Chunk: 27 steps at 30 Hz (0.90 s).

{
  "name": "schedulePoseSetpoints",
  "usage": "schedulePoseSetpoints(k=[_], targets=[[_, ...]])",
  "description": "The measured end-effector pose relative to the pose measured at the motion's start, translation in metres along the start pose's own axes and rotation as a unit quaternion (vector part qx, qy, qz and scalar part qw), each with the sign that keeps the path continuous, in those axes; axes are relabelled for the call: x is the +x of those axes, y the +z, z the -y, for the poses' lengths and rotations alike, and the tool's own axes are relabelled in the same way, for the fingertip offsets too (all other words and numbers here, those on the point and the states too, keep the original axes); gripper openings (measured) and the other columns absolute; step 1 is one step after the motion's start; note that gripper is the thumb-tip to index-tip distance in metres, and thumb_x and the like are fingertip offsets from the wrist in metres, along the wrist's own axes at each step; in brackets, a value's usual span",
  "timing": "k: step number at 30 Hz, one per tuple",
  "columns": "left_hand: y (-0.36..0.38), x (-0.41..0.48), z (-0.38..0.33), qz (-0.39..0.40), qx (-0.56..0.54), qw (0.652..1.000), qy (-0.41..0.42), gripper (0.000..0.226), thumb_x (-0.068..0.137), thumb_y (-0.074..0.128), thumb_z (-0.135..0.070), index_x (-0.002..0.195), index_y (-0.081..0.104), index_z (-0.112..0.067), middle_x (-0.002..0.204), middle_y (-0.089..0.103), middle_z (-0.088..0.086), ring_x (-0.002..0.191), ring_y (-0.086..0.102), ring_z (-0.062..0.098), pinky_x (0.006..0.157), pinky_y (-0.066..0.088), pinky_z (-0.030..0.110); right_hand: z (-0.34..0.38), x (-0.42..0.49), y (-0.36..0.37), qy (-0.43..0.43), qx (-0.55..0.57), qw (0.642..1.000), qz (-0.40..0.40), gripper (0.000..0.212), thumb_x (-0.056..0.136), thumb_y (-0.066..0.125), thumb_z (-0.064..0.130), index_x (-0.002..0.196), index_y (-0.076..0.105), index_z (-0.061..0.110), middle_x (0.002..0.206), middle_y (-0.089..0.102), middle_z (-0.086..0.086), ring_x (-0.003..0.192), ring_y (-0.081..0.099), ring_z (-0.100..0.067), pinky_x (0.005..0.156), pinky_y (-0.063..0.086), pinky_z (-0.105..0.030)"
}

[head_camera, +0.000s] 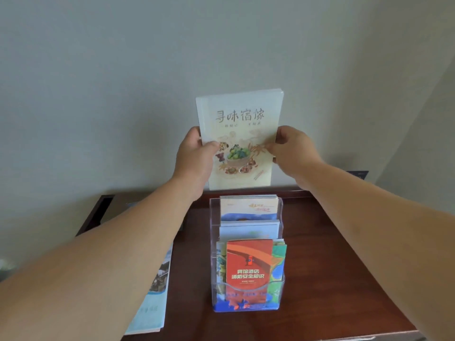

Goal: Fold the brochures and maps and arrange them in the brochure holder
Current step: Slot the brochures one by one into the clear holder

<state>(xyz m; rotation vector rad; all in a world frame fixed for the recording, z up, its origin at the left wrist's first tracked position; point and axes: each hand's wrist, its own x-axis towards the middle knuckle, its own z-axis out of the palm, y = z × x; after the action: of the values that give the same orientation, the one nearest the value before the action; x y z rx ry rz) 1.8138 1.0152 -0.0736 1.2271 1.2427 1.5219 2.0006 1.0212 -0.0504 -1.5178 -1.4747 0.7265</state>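
Two hands (left (197, 153), right (293, 150)) pinch a glossy rectangular brochure (242, 134).

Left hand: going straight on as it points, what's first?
Beyond the food booklet in its grip, the left hand points at the grey wall; nothing else shows between, though depth is unclear.

- dark reddish wood table (320, 242) takes up the 6 o'clock half
- plain grey-green wall (123, 82) up at 12
- small dark thing (357, 174) at 3 o'clock, against the wall, too blurry to tell
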Motion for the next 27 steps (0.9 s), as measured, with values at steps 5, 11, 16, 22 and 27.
schedulePoseSetpoints(k=[5,11,16,22,27], targets=[[0.009,-0.009,0.039,0.014,0.048,0.997,-0.056,0.024,0.090,0.053,-0.006,0.100,0.062,-0.026,0.107,0.071,-0.004,0.104,0.066,0.022,0.089,0.054,0.049,-0.040,-0.002,-0.002,0.038,-0.046,0.997,0.054,0.014,0.092,0.059,0.013,0.102,0.066,0.006,0.102,0.071,-0.017,0.097,0.067,-0.040,0.085,0.056,-0.057],[0.010,-0.016,0.063,0.017,0.191,0.978,-0.085,0.024,0.089,0.054,-0.004,0.098,0.067,-0.023,0.113,0.070,-0.002,0.102,0.064,0.019,0.070,0.050,0.026,-0.066,-0.005,0.002,0.043,-0.088,0.992,0.076,0.013,0.094,0.057,0.021,0.096,0.064,0.010,0.092,0.068,-0.010,0.090,0.068,-0.036,0.083,0.057,-0.051],[0.010,-0.017,0.069,0.008,0.280,0.956,-0.091,0.028,0.084,0.054,-0.002,0.102,0.070,-0.017,0.109,0.072,0.002,0.097,0.066,0.027,0.082,0.056,0.045,-0.078,-0.004,0.009,0.055,-0.138,0.985,0.089,0.016,0.093,0.055,0.019,0.092,0.065,0.007,0.089,0.069,-0.016,0.087,0.066,-0.037,0.077,0.056,-0.047],[0.013,-0.009,0.072,-0.006,0.334,0.937,-0.101,0.014,0.079,0.053,-0.005,0.086,0.064,0.001,0.078,0.064,0.011,0.071,0.055,0.031,0.058,0.038,0.034,-0.081,-0.002,0.015,0.073,-0.140,0.984,0.079,0.015,0.090,0.052,0.011,0.099,0.064,0.011,0.093,0.068,-0.009,0.085,0.066,-0.032,0.073,0.057,-0.043],[0.015,-0.008,0.073,-0.012,0.367,0.926,-0.090,0.012,0.082,0.053,-0.006,0.085,0.064,-0.005,0.079,0.063,0.010,0.072,0.055,0.028,0.054,0.036,0.029,-0.081,-0.002,0.018,0.077,-0.186,0.977,0.069,0.016,0.088,0.048,0.008,0.100,0.060,0.009,0.094,0.065,-0.009,0.083,0.063,-0.028,0.065,0.053,-0.037]])
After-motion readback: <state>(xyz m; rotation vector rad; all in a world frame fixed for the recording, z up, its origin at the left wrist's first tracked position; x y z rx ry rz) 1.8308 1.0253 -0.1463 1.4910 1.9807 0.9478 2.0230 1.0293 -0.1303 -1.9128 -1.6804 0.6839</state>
